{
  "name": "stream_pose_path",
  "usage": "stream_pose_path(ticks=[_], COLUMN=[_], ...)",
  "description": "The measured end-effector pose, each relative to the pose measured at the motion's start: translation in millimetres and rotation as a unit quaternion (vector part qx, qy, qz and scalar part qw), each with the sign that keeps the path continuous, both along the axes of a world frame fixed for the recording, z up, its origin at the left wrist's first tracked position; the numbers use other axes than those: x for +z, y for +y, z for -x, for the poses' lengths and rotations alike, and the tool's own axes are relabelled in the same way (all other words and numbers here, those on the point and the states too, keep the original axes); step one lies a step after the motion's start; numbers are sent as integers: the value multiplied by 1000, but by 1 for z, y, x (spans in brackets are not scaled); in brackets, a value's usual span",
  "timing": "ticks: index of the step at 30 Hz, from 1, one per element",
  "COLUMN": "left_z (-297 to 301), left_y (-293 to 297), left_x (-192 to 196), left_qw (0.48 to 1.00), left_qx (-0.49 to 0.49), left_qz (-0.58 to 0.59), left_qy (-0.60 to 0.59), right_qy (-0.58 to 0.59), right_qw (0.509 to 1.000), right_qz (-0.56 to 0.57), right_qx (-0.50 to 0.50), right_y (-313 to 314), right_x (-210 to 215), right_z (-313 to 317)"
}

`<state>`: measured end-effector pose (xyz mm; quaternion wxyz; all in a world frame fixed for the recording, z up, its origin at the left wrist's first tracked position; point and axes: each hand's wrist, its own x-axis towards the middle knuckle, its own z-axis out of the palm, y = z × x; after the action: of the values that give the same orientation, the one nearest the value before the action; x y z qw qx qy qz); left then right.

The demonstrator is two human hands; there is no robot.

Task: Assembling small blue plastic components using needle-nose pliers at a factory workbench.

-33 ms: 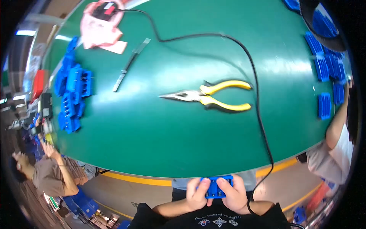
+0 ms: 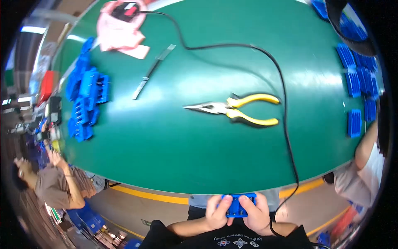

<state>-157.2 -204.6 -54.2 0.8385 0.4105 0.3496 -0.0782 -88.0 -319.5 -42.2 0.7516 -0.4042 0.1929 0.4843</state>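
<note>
Just off the table's near edge, I hold a small blue rectangular plastic part [image 2: 237, 208] with compartments and small metal bits. My left hand [image 2: 216, 212] grips its left side and my right hand [image 2: 257, 213] its right side. Both thumbs lie on the upper face; most other fingers are hidden beneath or behind it. Farther in on the green table [image 2: 186, 153] lie long-nose pliers [image 2: 224, 109] with yellow and black handles, jaws pointing left. No hand touches them.
A black cable [image 2: 285, 112] curves from a black device on pink cloth [image 2: 120, 35] to my right forearm. A thin dark-and-clear strip [image 2: 152, 70] lies left of centre. Blue plastic parts pile up left [image 2: 85, 99] and right [image 2: 354, 83]. People sit at both sides.
The view has shifted slightly, so the table items appear a little farther right. Both hands keep their hold on the blue part.
</note>
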Motion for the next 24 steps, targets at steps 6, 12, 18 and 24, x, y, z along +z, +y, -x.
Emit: stream_pose_path(ticks=[6,12,18,24], left_z=[6,11,66,90], left_y=[-3,22,121,274], left_x=[-13,-35,12,40], left_qw=[998,954,902,770], left_qx=[-9,-107,-31,336], left_qz=[-27,-228,-390,-542], left_qy=[-63,-165,-182,-27], right_qy=[-41,-190,-319,-595], right_qw=[999,979,914,704], right_qz=[2,-23,226,245], right_qx=[-35,67,109,-300], right_y=[-4,-21,-135,-189], right_x=[-15,-42,-72,-47], right_z=[11,10,-28,-67])
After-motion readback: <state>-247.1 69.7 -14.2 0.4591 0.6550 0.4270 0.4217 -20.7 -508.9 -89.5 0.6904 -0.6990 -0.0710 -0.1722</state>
